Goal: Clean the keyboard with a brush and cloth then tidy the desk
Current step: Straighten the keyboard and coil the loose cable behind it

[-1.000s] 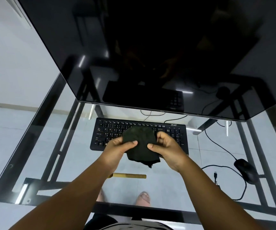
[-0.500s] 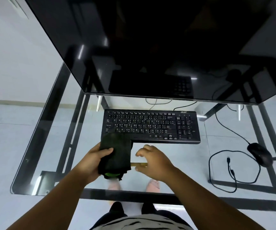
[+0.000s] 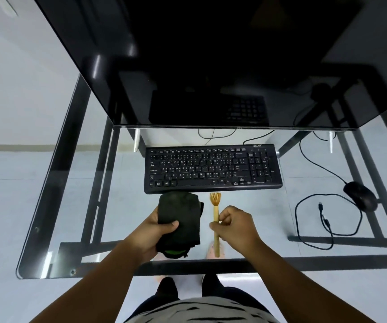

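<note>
A black keyboard [image 3: 213, 168] lies flat on the glass desk [image 3: 76, 206], under the monitor's lower edge. Just in front of its left half, my left hand [image 3: 151, 231] is shut on a folded dark cloth [image 3: 180, 217] with a green patch at its near end. To the right of the cloth, my right hand [image 3: 235, 226] pinches the wooden handle of a small brush [image 3: 215, 213]. The brush points away from me, its bristles close to the keyboard's front edge.
A large dark monitor [image 3: 211, 61] overhangs the back of the desk. A black mouse [image 3: 360, 195] sits at the right with its cable looped [image 3: 313, 220] on the glass. The desk's front edge [image 3: 188, 266] runs just above my legs.
Both hands held the cloth over the keyboard; my left hand then carried it down in front of the keyboard. My right hand let go, took the brush and turned it upright.
</note>
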